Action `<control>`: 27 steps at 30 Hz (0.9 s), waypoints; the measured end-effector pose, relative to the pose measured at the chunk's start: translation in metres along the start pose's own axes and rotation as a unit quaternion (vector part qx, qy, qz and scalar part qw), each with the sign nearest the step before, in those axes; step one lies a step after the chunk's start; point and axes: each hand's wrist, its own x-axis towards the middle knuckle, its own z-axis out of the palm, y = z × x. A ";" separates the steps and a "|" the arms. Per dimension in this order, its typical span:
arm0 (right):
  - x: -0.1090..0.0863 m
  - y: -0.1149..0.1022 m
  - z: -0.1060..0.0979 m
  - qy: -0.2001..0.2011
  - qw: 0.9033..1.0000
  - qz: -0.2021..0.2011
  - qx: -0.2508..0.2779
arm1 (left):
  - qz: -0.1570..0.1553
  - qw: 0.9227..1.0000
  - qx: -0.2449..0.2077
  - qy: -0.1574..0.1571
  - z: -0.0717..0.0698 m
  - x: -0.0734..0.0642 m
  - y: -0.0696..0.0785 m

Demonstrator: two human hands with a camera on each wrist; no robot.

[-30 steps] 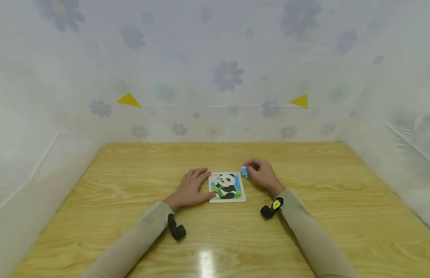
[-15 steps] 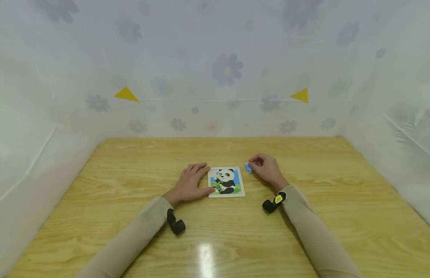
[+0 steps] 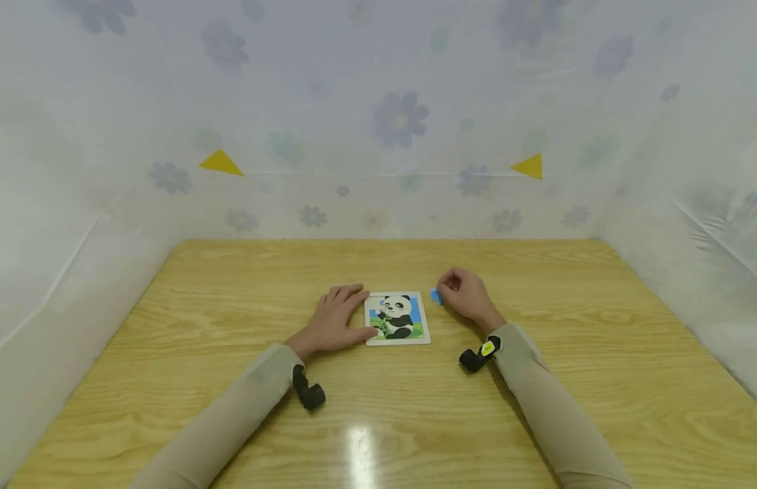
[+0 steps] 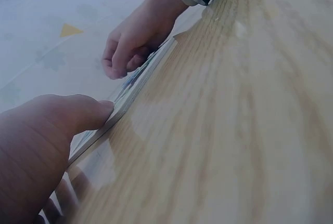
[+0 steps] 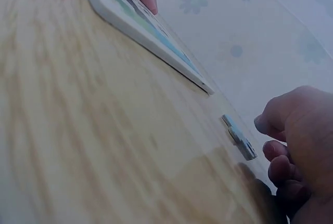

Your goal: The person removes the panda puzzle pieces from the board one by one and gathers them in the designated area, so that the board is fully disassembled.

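A panda jigsaw puzzle [image 3: 398,319] in a white frame lies flat on the table, with a pale patch at its upper left. My left hand [image 3: 332,322] rests at its left side, thumb and fingers spread. In the left wrist view the thumb [image 4: 93,114] touches the frame's edge. Right of the frame lies a small blue puzzle piece [image 5: 239,138], partly covered by fingers in the head view. Beside it is my right hand [image 3: 470,295], fingers curled. The right wrist view shows a gap between those fingers [image 5: 281,169] and the piece, with nothing seen in the grasp.
The wood-grain table [image 3: 378,414] carries the puzzle near its middle. Flower-patterned white sheeting [image 3: 378,136] rises behind it and along both sides. Two yellow triangles are on the back sheet. Each wrist wears a small black camera [image 3: 476,356].
The right hand and the blue piece have shifted slightly right, away from the frame. Its fingers, which pinched the piece earlier, now stand apart from it. The left hand stays at the puzzle.
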 end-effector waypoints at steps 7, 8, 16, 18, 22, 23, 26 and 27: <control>0.002 -0.004 0.002 -0.004 1.000 0.008 0.020 | 0.005 1.000 0.010 -0.017 -0.001 0.000 0.001; 0.002 -0.006 0.003 -0.005 1.000 -0.002 0.021 | 0.005 1.000 0.012 -0.017 -0.001 0.000 0.000; 0.008 -0.023 0.013 -0.061 0.994 -0.088 0.026 | -0.004 1.000 0.019 -0.014 0.001 0.001 0.000; 0.010 -0.028 0.018 -0.073 0.991 -0.113 0.018 | -0.005 1.000 0.020 -0.013 0.001 0.002 0.000; 0.013 -0.036 0.026 -0.089 0.984 -0.155 0.011 | -0.008 1.000 0.022 -0.009 0.000 0.002 0.000; 0.013 -0.038 0.028 -0.093 0.983 -0.160 0.013 | -0.009 1.000 0.023 -0.008 0.000 0.002 0.001; 0.013 -0.041 0.030 -0.113 0.979 -0.170 0.020 | -0.011 1.000 0.019 -0.012 -0.001 0.002 0.002; 0.012 -0.042 0.031 -0.119 0.978 -0.171 0.021 | -0.012 1.000 0.020 -0.015 0.000 0.001 0.002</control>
